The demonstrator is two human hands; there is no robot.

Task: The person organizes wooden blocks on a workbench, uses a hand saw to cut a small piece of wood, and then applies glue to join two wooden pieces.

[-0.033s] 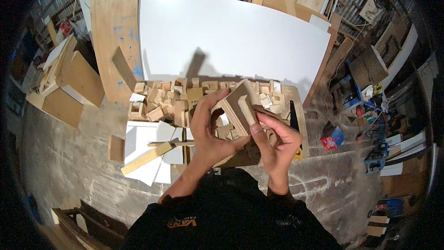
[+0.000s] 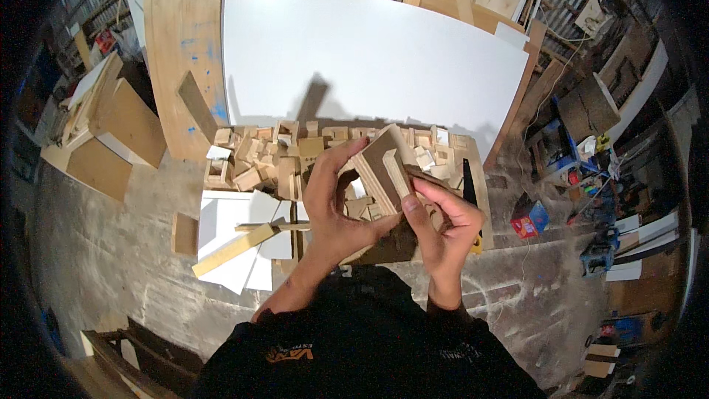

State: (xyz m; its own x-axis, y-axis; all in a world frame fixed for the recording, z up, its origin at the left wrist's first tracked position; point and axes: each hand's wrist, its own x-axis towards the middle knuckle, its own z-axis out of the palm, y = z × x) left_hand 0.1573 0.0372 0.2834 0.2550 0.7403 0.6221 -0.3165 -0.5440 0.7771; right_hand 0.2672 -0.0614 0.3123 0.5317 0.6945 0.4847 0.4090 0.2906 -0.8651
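My left hand [image 2: 334, 227] is curled around a plywood block [image 2: 374, 181], its thumb and fingers gripping opposite ends. The block is tilted, with its layered edge toward me. Between the thumb and fingers of my right hand [image 2: 447, 233] is a narrow plywood strip [image 2: 397, 174], held up against the block's face. Whether the strip touches the block all along its length, I cannot tell. Below and beyond both hands, many small wood offcuts [image 2: 255, 154] are heaped on the worktable.
White panel pieces [image 2: 221, 214] lie at the table's left, with a wooden batten [image 2: 233, 250] across them. A handsaw [image 2: 469, 183] rests at the right edge. Behind stands a large white board [image 2: 369, 59]. On the floor to the right is a red and blue box [image 2: 526, 226].
My right hand and the plywood strip have shifted very slightly to the right. The left hand keeps its hold on the block.
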